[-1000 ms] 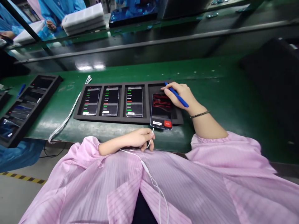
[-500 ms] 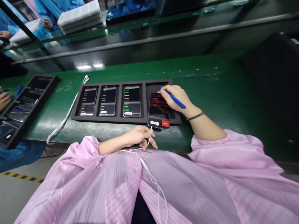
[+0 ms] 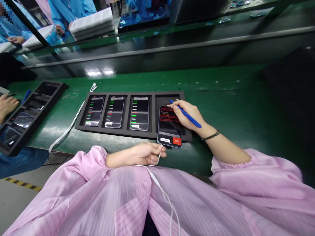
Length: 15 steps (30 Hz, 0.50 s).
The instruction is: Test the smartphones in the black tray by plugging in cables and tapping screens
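My left hand (image 3: 149,153) pinches the end of a white earphone cable (image 3: 160,158) close to the bottom edge of a smartphone (image 3: 169,131). My fingers cover the plug, so I cannot tell whether it sits in the socket. The phone lies tilted over the front rim of a black foam tray (image 3: 152,121), its screen showing red text and a red button. In my right hand (image 3: 189,114) is a blue pen (image 3: 189,118), with the fingertips at the phone's upper edge. Three other lit phones, among them the near one (image 3: 139,113), lie in the tray's compartments.
Another black tray (image 3: 31,114) with several phones stands at the left, beside a co-worker's hand (image 3: 8,106). White cables (image 3: 70,127) run between the trays. Behind the green bench (image 3: 228,108), a metal rail (image 3: 147,49) crosses, with white stacks (image 3: 93,23) and people beyond.
The fingers of my left hand have curled in closer around the cable end. My right hand stays at the phone's top with the pen. The whole view has shifted slightly.
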Tool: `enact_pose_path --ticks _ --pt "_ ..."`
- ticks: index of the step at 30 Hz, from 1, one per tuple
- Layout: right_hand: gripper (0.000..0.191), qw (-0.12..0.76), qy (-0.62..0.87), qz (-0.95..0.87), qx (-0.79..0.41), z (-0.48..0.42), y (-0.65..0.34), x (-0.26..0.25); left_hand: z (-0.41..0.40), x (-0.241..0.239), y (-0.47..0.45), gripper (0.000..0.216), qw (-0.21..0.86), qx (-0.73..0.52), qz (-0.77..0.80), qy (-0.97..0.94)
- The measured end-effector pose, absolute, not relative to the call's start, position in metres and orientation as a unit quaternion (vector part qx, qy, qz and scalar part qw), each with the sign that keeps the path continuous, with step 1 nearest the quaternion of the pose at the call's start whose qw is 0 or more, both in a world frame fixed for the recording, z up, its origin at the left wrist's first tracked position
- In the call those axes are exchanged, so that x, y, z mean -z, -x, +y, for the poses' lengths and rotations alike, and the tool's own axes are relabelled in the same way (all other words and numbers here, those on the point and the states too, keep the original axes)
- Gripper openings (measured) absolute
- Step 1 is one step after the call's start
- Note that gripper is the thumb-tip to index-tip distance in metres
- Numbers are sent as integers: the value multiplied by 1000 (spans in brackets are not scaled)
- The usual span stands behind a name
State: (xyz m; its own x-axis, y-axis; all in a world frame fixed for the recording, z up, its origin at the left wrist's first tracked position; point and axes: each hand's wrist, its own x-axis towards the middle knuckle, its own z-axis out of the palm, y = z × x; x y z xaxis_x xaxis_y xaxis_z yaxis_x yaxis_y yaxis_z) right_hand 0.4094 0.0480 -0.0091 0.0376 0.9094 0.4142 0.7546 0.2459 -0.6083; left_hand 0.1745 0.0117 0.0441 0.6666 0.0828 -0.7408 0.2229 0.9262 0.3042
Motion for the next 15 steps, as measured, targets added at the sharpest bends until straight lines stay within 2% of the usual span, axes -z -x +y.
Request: enact_pose_path --ticks 9,15 --pt "42 413 580 -692 -118 50 -414 15 13 -41 -173 24 904 38 400 -145" --pt "33 432 613 -653 -104 38 -411 12 18 -26 -164 11 904 54 367 -211"
